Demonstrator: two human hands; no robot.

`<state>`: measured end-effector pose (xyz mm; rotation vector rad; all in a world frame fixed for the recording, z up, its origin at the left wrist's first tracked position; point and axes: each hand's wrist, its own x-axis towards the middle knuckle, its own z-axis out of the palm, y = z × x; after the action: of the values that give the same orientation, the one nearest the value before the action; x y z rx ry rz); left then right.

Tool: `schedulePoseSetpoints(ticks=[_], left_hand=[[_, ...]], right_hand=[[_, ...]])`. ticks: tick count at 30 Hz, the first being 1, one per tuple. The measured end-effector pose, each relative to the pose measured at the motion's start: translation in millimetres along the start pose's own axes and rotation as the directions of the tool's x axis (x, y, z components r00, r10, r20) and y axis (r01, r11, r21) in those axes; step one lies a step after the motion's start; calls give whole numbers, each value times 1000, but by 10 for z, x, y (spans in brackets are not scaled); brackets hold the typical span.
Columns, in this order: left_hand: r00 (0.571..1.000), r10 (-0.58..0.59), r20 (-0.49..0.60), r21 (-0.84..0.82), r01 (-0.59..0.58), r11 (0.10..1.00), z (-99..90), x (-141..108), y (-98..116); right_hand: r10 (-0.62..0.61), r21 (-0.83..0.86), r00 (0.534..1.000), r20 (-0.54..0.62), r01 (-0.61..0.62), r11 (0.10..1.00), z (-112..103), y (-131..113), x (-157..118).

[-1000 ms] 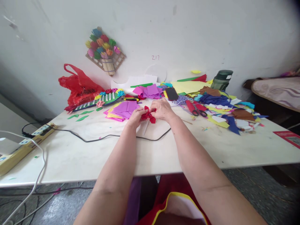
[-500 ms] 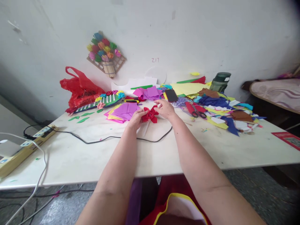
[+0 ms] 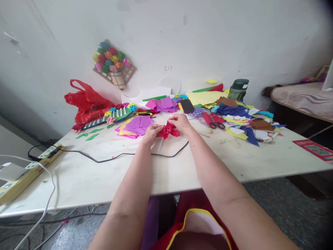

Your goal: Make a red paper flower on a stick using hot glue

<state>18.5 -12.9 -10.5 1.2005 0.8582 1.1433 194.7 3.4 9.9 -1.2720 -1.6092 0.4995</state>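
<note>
Over the white table (image 3: 91, 180), the person's left hand (image 3: 151, 134) pinches the near left side of a red flower, and the right hand (image 3: 181, 123) grasps its upper edge between thumb and fingers. The red flower (image 3: 169, 129) sits between both hands. A steady left hold and light right-hand pressure would probably serve best, keeping the thin-looking petals (image 3: 176, 133) from creasing or tearing.

The red flower (image 3: 169, 130) looks like creased paper with a slight sheen. The counter (image 3: 91, 184) is smooth, softly glossy. By its far left corner, the red bag (image 3: 90, 100) is thin, crinkled, shiny plastic; near its far edge, the green bottle (image 3: 238, 89) looks like smooth plastic.
</note>
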Motion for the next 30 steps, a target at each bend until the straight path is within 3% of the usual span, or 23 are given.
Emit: schedulePoseSetpoints(ticks=[8,14,24,30], left_hand=[[1000,24,-20,45,-23,999,23,-22,20],[999,13,45,54,-15,998,37,-41,45],[998,14,59,93,-19,995,2,-39,49],[997,14,74,89,-21,996,-6,-19,32]], right_hand=[[22,101,999,-34,-18,995,56,77,34],[19,222,999,-50,-7,975,118,156,46],[87,472,996,-12,-71,879,137,107,-12],[169,531,986,5,-146,835,158,114,-48]])
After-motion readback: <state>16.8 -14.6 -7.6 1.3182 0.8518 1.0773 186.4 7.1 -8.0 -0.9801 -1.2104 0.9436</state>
